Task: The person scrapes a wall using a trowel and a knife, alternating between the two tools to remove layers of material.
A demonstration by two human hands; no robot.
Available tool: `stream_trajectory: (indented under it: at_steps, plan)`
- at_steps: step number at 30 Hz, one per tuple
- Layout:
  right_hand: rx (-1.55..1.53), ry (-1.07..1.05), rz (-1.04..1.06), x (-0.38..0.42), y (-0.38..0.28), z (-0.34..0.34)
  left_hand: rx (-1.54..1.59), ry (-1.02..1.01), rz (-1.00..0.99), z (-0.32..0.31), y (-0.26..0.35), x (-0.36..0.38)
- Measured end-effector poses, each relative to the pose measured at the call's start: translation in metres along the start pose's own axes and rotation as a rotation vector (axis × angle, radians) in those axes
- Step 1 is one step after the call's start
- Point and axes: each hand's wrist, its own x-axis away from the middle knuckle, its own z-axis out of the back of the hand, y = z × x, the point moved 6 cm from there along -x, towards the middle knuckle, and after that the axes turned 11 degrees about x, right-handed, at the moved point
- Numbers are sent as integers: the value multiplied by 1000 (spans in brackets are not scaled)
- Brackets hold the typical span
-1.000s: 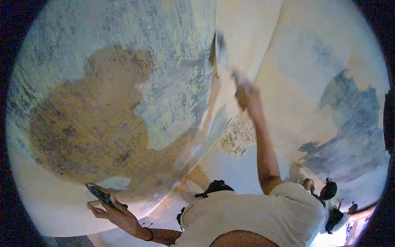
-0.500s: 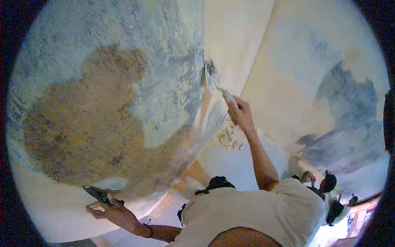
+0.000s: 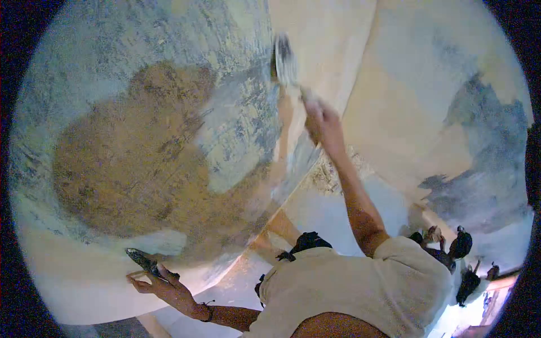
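Observation:
My right hand [image 3: 323,123] grips a tool with a pale handle and a broad, blurred head [image 3: 286,66], which looks like a brush. The tool's head lies over the seam between the blue-brown painted surface [image 3: 129,152] and a pale cream strip [image 3: 324,42]. At the lower left, my left hand [image 3: 169,290] holds a dark, elongated object [image 3: 142,261], its tip near the lower edge of the brown patch. What that object is cannot be made out. Some fingers of this hand stretch out beside it, and a thin dark band circles the wrist.
Another painted surface [image 3: 411,112] with blue-grey patches [image 3: 484,135] spreads to the right. A beige shirt [image 3: 349,284] fills the bottom middle, with a dark shape [image 3: 309,242] at its upper edge. Several dark shapes, unclear, cluster at the lower right near a bright opening [image 3: 465,318].
My right hand and its tool have moved up along the seam. In the view, the painted surfaces and my left hand have shifted slightly to the right.

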Motion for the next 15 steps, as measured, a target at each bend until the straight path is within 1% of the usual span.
stream_trajectory:
  at_steps: [1, 2, 4, 6, 7, 9, 10, 12, 13, 14, 15]
  plan:
    - [-22, 9, -55, 17, 40, -17, -10, -14, -27, 1, 4, -1]
    - [-50, 24, -112, 40, 73, -32, -15, -11, 0, 3, -1, -1]
    - [-72, -119, -224, 90, 109, -56, -26, 6, 38, 2, -17, 1]
    - [-202, -305, -344, 130, 129, -70, -57, 60, -17, 2, -31, 5]
    - [-153, -300, -282, 146, 123, -71, -75, 79, -56, 5, -32, 2]
    - [-90, -333, -205, 173, 109, -72, 167, 120, 13, 3, -18, 4]
    - [-75, -378, -191, 187, 106, -72, 145, 124, 2, 3, -19, 3]
    - [-38, -329, -106, 198, 99, -70, 100, 134, -20, 3, -24, 2]
    - [-16, -233, -39, 200, 92, -67, 34, 159, -90, 2, -27, 1]
    - [-12, -197, 6, 202, 89, -66, -36, 183, -159, 3, -32, 2]
    - [-7, -161, 51, 203, 86, -64, -49, 179, -147, 3, -35, 2]
